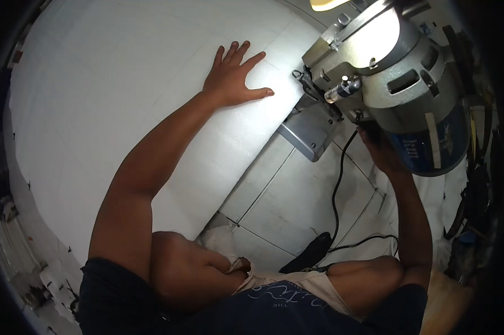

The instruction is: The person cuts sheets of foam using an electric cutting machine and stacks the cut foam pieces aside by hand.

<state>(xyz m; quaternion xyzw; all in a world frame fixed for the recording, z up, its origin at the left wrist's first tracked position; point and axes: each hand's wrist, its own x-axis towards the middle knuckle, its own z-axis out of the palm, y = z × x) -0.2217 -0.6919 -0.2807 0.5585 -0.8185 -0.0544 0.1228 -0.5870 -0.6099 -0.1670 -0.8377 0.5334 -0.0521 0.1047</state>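
Note:
My left hand (229, 78) lies flat on a broad white sheet (168, 145), fingers spread and thumb pointing right. At the sheet's right edge stands an electric cloth-cutting machine (394, 84) with a grey housing and a dark blue motor end. Its metal base plate (313, 134) reaches to the sheet's edge, part of it apparently beneath. My right hand (379, 149) reaches up behind the motor and seems to grip the machine; most of its fingers are hidden there. The blade cannot be made out.
A black power cord (336, 192) hangs from the machine and runs across the white floor tiles (288, 192) near a dark elongated object (307, 254). My bent knees are close to the sheet's near edge. Folded white material (17, 240) lies at far left, and dark cables hang at far right.

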